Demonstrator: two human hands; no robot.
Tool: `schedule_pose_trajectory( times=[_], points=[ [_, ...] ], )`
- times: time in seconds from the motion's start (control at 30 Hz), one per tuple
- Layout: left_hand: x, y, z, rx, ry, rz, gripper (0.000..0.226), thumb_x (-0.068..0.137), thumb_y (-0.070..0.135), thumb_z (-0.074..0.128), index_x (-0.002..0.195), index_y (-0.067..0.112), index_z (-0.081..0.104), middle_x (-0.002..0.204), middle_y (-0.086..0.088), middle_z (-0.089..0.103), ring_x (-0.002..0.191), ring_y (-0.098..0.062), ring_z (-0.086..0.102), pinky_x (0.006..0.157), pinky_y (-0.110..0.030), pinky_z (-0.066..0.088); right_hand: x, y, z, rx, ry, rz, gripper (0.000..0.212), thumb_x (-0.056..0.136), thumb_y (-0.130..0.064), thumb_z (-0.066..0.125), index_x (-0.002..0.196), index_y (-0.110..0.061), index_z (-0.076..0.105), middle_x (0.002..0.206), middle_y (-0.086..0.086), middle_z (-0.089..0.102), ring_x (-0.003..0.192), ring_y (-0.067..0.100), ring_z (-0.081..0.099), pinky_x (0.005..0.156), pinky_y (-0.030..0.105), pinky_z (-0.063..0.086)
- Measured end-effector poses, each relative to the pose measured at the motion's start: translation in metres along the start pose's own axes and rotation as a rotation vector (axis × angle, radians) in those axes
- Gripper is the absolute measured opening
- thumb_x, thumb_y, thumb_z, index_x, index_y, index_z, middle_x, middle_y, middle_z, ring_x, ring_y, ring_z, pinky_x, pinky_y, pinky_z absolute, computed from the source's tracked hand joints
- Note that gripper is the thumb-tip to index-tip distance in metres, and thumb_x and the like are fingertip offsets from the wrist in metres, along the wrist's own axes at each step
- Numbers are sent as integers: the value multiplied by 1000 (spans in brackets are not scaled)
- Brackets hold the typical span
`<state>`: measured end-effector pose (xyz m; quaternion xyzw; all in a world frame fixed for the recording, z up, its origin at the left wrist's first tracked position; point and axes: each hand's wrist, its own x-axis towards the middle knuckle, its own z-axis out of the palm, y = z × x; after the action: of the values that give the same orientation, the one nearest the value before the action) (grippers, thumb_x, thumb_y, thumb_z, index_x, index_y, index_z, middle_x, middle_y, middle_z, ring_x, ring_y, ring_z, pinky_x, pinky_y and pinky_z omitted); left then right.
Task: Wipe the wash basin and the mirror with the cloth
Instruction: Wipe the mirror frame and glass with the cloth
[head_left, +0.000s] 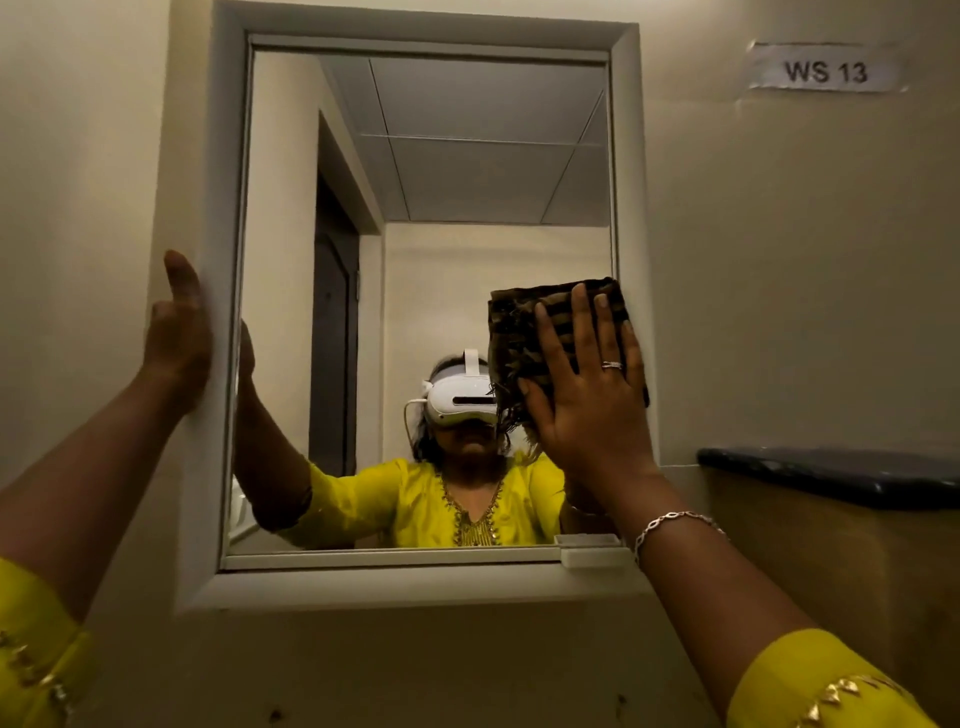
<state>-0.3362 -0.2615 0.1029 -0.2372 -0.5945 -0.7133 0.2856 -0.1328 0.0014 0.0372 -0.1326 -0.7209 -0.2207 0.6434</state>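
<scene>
Bright yellow fabric sleeves (821, 686) with gold triangular trim end mid-forearm. The right hand (592, 400) wears a thin silver ring (612, 365); below it, a silver chain-link bracelet (670, 522) circles the wrist.

the pale-framed rectangular wall mirror (415, 291) has open glass left of the dark folded cloth (524, 332). its raised frame bounds the glass, and a small white ledge block (592, 553) juts at its lower right corner.

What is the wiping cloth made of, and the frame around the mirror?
The cloth looks like soft woven fabric: dark stripes, frayed threads hanging at its edge. The mirror frame seems painted wood or plastic, smooth and pale; which one is unclear.
</scene>
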Motion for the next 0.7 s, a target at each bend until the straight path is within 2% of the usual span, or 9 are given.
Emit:
schedule_pose_trajectory(
  times=[0.3, 0.5, 0.6, 0.7],
  points=[
    [-7, 7, 1, -7, -6, -39, 84, 87, 67, 8, 133, 5, 38, 128, -21, 51, 115, -35, 51, 102, -50, 39, -27, -21, 3, -57, 35, 245, 61, 94, -46, 24, 147, -16, 15, 153, 22, 12, 142, 34, 5, 114, 49, 7],
    [-12, 10, 4, -36, -7, -19, 74, 93, 58, 7, 134, 5, 38, 123, -20, 54, 111, -34, 54, 100, -45, 42, -29, -56, 10, -30, 22, 298, 64, 93, -47, 24, 146, -13, 18, 151, 25, 14, 140, 39, 8, 112, 51, 8],
    [-15, 11, 6, -65, -28, -13, 73, 93, 59, 8, 130, 5, 41, 111, -19, 59, 96, -31, 59, 95, -45, 47, -27, -78, 13, -23, 10, 258, 64, 92, -47, 26, 146, -13, 19, 151, 26, 14, 140, 40, 7, 112, 53, 9],
    [-15, 10, 4, -75, -44, 4, 71, 94, 57, 9, 125, 5, 45, 82, -5, 57, 74, -19, 56, 78, -34, 49, -22, -105, 17, 0, -3, 184, 65, 92, -48, 25, 146, -13, 18, 151, 26, 14, 140, 39, 7, 111, 53, 10]
  ],
)
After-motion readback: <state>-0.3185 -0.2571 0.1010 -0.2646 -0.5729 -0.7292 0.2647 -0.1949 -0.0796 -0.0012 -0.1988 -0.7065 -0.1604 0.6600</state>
